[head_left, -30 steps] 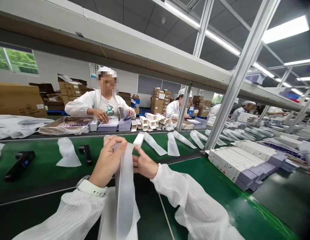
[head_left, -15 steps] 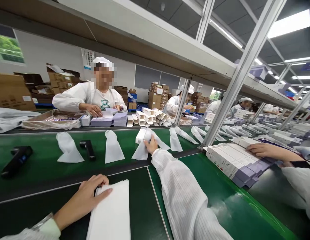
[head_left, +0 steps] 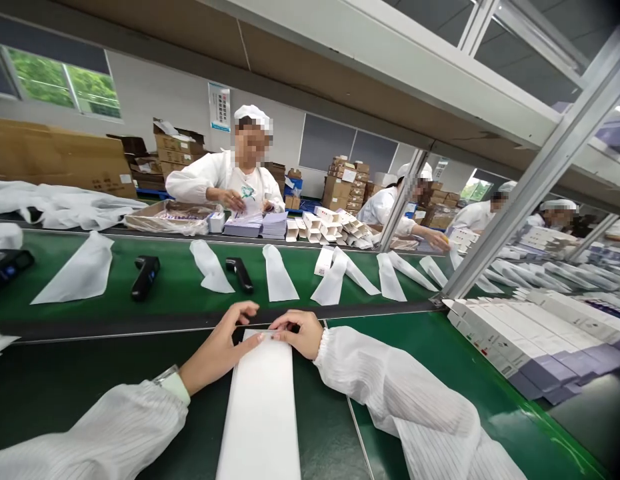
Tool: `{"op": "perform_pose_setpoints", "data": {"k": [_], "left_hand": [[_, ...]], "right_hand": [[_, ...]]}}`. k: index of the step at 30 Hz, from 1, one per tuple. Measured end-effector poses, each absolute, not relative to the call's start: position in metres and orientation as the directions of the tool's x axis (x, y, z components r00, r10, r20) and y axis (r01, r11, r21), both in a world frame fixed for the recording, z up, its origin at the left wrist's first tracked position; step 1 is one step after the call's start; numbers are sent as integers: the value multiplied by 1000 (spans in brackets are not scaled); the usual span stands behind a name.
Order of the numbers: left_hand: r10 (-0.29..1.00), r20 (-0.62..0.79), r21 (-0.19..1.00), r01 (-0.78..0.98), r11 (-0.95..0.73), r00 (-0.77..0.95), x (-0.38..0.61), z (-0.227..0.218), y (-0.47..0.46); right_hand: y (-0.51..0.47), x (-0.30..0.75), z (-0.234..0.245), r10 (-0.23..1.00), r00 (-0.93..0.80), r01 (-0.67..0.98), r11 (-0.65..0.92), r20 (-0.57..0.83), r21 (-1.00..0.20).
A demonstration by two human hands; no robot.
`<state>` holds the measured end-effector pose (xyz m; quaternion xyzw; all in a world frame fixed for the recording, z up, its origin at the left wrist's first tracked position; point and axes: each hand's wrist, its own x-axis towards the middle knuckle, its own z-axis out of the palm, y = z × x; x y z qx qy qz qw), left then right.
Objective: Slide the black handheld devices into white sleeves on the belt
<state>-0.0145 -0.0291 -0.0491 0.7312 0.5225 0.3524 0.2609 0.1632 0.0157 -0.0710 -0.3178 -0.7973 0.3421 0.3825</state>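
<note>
So the stack of white sleeves sits right under both hands, flat on the dark bench. Left hand has its thumb on the far end, fingers raised with a wide gap. Right hand is just beside it, fingertips bunched narrow at the same edge; they cover the spot, so can't tell if they're pinching a sheet. Past the hands there's a green belt with loose sleeves, a small white box beyond the right hand, and a black handheld device beyond the left. Right of the right hand: piled cartons and a slanted metal post blocking some of the view. Farther off, a co-worker handles papers. Half a second ago the right hand was out by that box; now it's back at the stack.
</note>
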Motion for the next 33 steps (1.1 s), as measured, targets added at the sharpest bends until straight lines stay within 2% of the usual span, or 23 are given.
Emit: {"op": "perform_pose_setpoints", "data": {"k": [2,6,9,11,13,16,19,21,24,27,30,32,33], "left_hand": [[943,278,774,539,-332,181,-10,-44,-27],[900,195,792,479,-379,390,-8,-33,-20],[896,173,896,313,-316,409,-10,-31,-18],[910,155,949,199,-246,385,-11,-32,-19],[917,120,971,147,-188,381,-10,-34,-20],[926,128,954,212,-213,355,-8,-39,-20],[937,204,895,333,-296,284,-7,-47,-18],[938,223,873,374,-313,264,-9,-51,-16],[936,220,881,356,-312,276,-11,-56,-13],[937,206,902,317,-293,282,-13,-55,-13],[935,201,916,282,-285,294,-12,-51,-16],[933,196,929,247,-275,300,-11,-48,-19],[935,194,936,228,-267,297,-11,-46,-20]], "right_hand": [[20,162,-68,759,-517,224,567,397,-793],[31,164,-60,699,-607,159,573,378,-804],[42,170,-53,591,-769,125,512,243,-850],[54,173,-50,552,-817,116,435,163,-893],[70,167,-49,645,-748,149,389,153,-909],[98,140,-52,842,-476,339,443,255,-830],[125,102,-59,895,-296,555,446,335,-702],[139,83,-62,933,-227,566,360,279,-742],[150,77,-61,964,-183,432,255,193,-865],[145,97,-51,963,-176,282,249,205,-926],[122,127,-36,933,-275,-85,217,232,-972],[102,141,-28,891,-384,-335,111,243,-935],[92,145,-25,873,-426,-403,52,238,-914]]}}
